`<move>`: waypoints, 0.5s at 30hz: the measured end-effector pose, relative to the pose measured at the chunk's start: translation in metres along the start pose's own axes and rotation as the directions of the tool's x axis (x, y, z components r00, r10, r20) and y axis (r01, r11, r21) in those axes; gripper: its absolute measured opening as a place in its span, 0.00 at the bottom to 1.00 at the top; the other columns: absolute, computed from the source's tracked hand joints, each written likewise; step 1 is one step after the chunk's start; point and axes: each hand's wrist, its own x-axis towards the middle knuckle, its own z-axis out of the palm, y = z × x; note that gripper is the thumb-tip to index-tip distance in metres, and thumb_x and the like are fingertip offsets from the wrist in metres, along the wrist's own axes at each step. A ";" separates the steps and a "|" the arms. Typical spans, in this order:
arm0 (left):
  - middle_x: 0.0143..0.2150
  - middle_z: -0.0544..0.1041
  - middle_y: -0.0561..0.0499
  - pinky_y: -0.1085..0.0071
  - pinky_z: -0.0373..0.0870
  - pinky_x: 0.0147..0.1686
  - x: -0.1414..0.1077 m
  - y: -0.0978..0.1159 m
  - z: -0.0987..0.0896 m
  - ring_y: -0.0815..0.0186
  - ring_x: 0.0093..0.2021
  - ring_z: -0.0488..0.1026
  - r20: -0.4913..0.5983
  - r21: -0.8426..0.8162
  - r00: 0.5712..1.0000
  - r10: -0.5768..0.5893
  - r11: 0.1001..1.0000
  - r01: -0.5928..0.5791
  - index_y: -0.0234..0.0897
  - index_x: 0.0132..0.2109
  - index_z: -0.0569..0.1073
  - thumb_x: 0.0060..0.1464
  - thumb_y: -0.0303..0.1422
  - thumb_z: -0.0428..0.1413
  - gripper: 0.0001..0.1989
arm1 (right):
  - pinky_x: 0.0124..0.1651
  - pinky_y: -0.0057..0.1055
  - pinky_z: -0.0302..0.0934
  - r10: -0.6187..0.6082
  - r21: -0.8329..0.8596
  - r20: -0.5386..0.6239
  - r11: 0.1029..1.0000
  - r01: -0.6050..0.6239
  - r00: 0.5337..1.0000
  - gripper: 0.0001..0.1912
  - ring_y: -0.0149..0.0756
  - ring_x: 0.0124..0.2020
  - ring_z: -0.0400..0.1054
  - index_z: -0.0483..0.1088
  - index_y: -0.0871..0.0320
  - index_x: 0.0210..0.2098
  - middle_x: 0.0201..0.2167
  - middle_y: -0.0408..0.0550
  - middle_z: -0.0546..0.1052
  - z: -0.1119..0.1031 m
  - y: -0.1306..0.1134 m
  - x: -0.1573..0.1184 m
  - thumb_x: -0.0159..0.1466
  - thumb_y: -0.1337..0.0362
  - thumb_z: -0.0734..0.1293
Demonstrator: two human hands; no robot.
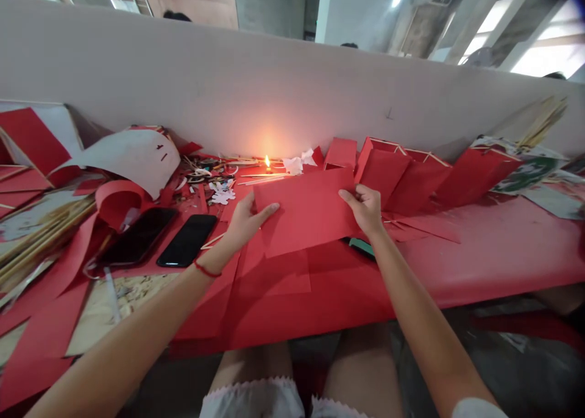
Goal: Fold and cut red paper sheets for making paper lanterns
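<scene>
A flat rectangular sheet of red paper (308,208) is held up above the table between my two hands. My left hand (249,220) pinches its left edge, thumb on the near face and fingers behind. At the upper right edge my right hand (365,208) grips the same sheet, thumb in front. Under it, more red paper (283,278) lies flat on the red table surface. A dark object with a green part (363,247) is partly hidden below my right wrist.
A lit candle flame (267,161) burns behind the sheet, near thin sticks and paper scraps (222,192). Two phones (188,240) lie at left, by wooden sticks (46,241). Several red paper boxes (384,171) line the white partition (205,70) at right.
</scene>
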 end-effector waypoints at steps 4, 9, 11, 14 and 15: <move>0.26 0.77 0.48 0.70 0.72 0.28 0.002 -0.027 0.016 0.65 0.27 0.73 0.040 -0.146 0.994 -0.098 0.984 0.103 0.35 0.29 0.74 0.47 0.62 0.59 0.30 | 0.27 0.29 0.57 0.125 0.013 0.151 0.992 -0.129 0.981 0.19 0.31 0.25 0.60 0.67 0.56 0.24 0.21 0.40 0.67 -0.001 0.034 0.002 0.53 0.47 0.71; 0.24 0.77 0.49 0.67 0.74 0.30 -0.011 -0.044 0.028 0.62 0.28 0.75 0.189 -0.261 0.953 -0.238 0.923 0.283 0.34 0.29 0.78 0.44 0.56 0.64 0.26 | 0.30 0.31 0.62 0.246 -0.057 0.238 0.969 -0.240 0.940 0.16 0.33 0.28 0.65 0.72 0.57 0.27 0.24 0.42 0.72 -0.008 0.058 -0.004 0.54 0.51 0.74; 0.25 0.77 0.50 0.68 0.72 0.30 -0.013 -0.048 0.028 0.63 0.28 0.75 0.168 -0.280 0.946 -0.277 0.907 0.315 0.35 0.29 0.77 0.45 0.53 0.65 0.23 | 0.28 0.29 0.59 0.274 -0.089 0.179 0.961 -0.262 0.945 0.16 0.32 0.26 0.63 0.71 0.56 0.25 0.22 0.40 0.69 -0.006 0.062 -0.007 0.57 0.51 0.73; 0.22 0.73 0.54 0.72 0.65 0.24 -0.014 -0.054 0.027 0.69 0.23 0.69 0.076 -0.276 0.945 -0.318 0.904 0.327 0.36 0.26 0.75 0.49 0.51 0.64 0.21 | 0.27 0.29 0.59 0.328 -0.072 0.118 0.944 -0.321 0.937 0.15 0.32 0.25 0.63 0.72 0.55 0.26 0.22 0.40 0.70 -0.002 0.065 -0.010 0.58 0.51 0.73; 0.21 0.72 0.54 0.73 0.62 0.23 -0.014 -0.055 0.026 0.70 0.22 0.67 0.051 -0.270 0.944 -0.325 0.906 0.326 0.37 0.25 0.74 0.51 0.51 0.63 0.22 | 0.28 0.30 0.59 0.343 -0.059 0.103 0.939 -0.339 0.933 0.14 0.32 0.25 0.63 0.72 0.55 0.26 0.22 0.40 0.70 -0.001 0.066 -0.012 0.58 0.51 0.73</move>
